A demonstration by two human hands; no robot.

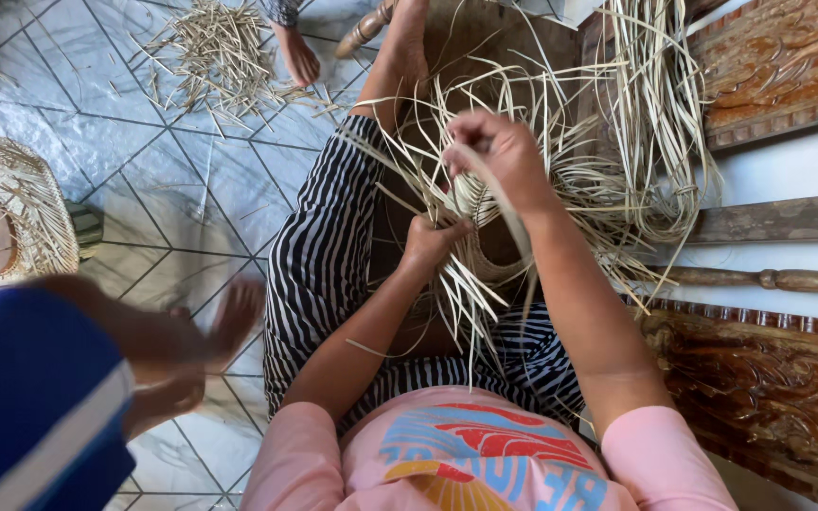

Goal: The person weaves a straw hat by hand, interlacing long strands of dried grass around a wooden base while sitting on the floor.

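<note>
A half-woven straw piece [485, 237] rests in my lap, with loose pale strands fanning out in all directions. My left hand [431, 241] pinches the woven part at its left edge. My right hand [501, 156] is raised just above it, closed on a single flat straw strand [513, 213] that runs down toward the weave. I sit with legs in black-and-white striped trousers [319, 255], one leg stretched forward.
More long straw strands [650, 123] hang at the right beside carved wooden furniture [778, 61]. A pile of straw scraps [215, 52] lies on the tiled floor by another person's foot [295, 57]. A woven hat [11, 213] sits at left; a nearby person's blue sleeve and foot [229, 317] fill the lower left.
</note>
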